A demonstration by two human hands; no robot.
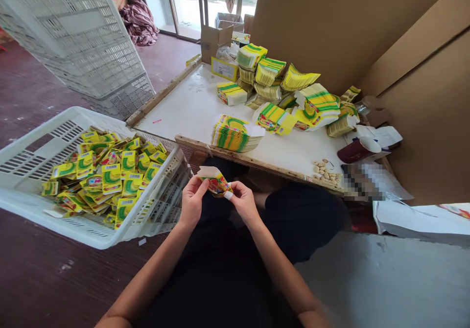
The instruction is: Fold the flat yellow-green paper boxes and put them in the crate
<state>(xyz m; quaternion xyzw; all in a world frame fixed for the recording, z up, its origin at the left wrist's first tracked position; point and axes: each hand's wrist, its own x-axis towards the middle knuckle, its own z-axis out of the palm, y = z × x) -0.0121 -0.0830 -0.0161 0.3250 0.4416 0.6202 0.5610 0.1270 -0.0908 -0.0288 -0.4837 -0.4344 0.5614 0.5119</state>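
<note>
Between my two hands, above my lap, is a small yellow and green printed carton with a white flap sticking up at its left end. My left hand pinches the left end, thumb on the printed face. On the right end my right hand has thumb and fingers closed; a white wrap covers one digit's tip. Just beyond them, at the table's front edge, stands a row of flattened cartons. Left of my hands, a white plastic crate holds a heap of folded yellow cartons.
More bundles of flat cartons are piled at the back of the white table. A dark red mug lies on its side at the right, near scattered nuts or shells. Tall stacked crates stand at left; cardboard walls the right.
</note>
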